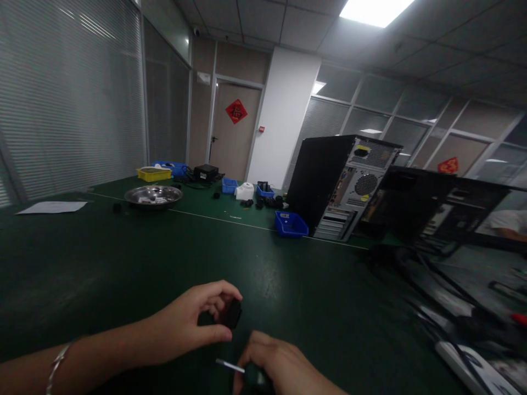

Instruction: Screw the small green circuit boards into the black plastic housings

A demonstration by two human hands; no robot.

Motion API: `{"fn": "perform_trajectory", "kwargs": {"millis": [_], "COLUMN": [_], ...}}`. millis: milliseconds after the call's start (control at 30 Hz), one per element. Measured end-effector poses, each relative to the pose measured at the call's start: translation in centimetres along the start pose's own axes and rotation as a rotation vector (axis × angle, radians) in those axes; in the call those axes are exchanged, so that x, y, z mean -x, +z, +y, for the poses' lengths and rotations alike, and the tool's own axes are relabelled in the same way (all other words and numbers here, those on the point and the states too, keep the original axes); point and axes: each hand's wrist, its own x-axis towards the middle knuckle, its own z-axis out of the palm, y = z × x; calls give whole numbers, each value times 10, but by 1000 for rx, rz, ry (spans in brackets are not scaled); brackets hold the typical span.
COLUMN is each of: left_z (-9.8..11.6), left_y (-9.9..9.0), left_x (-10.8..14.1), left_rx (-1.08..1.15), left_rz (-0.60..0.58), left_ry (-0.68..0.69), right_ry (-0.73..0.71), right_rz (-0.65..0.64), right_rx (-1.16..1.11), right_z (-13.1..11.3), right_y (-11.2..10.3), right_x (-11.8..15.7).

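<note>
My left hand (193, 318) holds a small black block-like part (233, 314) between thumb and fingers, just above the green table. Its exact kind does not show. To the right and nearer to me, my right hand (284, 362) is wrapped round the dark handle of a screwdriver (230, 365). The metal shaft points left, below the left hand and apart from the black part. Most of the handle is hidden by the fingers and the lower picture edge.
Ahead on the green table (164, 258) stand a steel bowl (153, 204) with small parts, a blue bin (290, 225) and a black computer case (329, 186). Cables and a white power strip (473, 367) lie at right. A paper sheet (51, 207) is at left. Another person's sleeve (509, 220) shows far right.
</note>
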Motion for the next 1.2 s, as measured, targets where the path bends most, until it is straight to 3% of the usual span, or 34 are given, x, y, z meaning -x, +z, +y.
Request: {"fn": "perform_trajectory", "kwargs": {"millis": [500,567,733,800,1000,1200], "left_z": [-9,-13,-16,-12,1,0], "left_y": [6,10,22,26,28,26], "left_x": [-2,-3,-3,-1,5,4], "left_rx": [149,234,461,497,357,331], "left_rz": [-4,-12,-73,-100,-108,-73], "left_ry": [-15,-12,-5,-19,-71,-80], "right_ry": [51,31,-87,-103,-153,-172], "right_rz": [42,120,479,549,534,533], "right_rx": [-91,-169,-274,-288,-291,-299], "right_z": [3,3,-5,-8,-7,-1], "right_y": [5,3,-3,-2,7,11], "right_x": [1,0,3,5,4,2]}}
